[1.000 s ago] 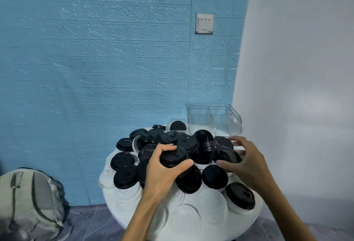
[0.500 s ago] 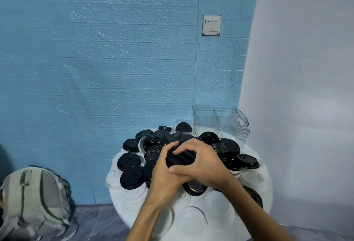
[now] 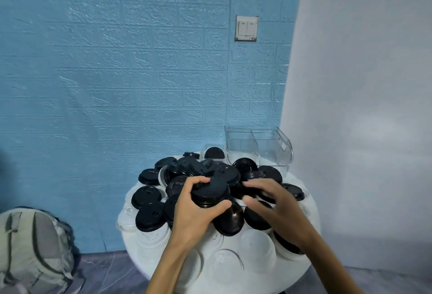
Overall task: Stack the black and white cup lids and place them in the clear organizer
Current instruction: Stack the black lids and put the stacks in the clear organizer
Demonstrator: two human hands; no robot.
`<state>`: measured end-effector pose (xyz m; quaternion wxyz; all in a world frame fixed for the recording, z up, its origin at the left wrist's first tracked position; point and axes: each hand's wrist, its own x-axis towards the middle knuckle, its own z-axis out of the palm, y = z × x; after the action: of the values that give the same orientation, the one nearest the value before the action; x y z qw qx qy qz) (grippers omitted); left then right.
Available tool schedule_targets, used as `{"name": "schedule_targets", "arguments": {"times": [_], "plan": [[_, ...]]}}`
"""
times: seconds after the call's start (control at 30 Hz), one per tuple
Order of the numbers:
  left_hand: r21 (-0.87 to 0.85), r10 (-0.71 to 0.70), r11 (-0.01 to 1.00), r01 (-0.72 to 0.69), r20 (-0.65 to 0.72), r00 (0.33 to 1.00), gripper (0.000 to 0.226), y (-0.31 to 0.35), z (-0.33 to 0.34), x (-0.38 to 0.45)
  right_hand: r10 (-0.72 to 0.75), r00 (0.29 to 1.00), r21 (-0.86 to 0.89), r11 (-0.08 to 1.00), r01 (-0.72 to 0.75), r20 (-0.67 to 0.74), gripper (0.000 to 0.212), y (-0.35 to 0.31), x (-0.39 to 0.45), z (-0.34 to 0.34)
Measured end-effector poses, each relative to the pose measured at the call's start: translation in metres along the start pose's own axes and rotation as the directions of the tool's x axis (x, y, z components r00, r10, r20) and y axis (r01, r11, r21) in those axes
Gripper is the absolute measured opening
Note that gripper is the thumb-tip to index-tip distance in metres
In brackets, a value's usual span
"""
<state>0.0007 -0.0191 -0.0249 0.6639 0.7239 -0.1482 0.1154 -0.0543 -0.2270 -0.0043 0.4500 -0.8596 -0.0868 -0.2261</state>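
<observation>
Lids crowd the round desk (image 3: 311,254) to its rim. Left hand (image 3: 194,214) fingers grip a stack of black lids (image 3: 210,192) mid-pile; right hand (image 3: 273,202) fingers spread loose just beside. Clear organizer (image 3: 259,146) stands behind, backpack (image 3: 32,249) on floor.

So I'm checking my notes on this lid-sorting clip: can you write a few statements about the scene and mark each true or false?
1. The left hand grips a stack of black lids. True.
2. The clear organizer is full of lids. False: no lids show in it.
3. The right hand holds a white lid. False: it reaches over black lids; its grasp is unclear.
4. A backpack lies on the floor. True.
</observation>
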Motion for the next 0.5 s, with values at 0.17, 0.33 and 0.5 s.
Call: {"name": "schedule_targets", "arguments": {"times": [0.17, 0.33, 0.5], "plan": [[-0.033, -0.039, 0.999, 0.039, 0.011, 0.999, 0.065, 0.001, -0.004, 0.0, 0.302, 0.951, -0.219, 0.925, -0.31, -0.069, 0.064, 0.051, -0.046, -0.055], [-0.041, -0.049, 0.998, 0.05, 0.033, 0.998, 0.07, 0.007, 0.0, -0.001, 0.407, 0.911, -0.399, 0.847, -0.351, 0.062, 0.096, 0.082, -0.068, -0.052], [-0.029, -0.047, 0.998, 0.047, 0.027, 0.999, 0.067, 0.01, -0.001, -0.001, 0.392, 0.92, -0.212, 0.901, -0.378, 0.028, 0.07, 0.081, -0.066, -0.047]]}}
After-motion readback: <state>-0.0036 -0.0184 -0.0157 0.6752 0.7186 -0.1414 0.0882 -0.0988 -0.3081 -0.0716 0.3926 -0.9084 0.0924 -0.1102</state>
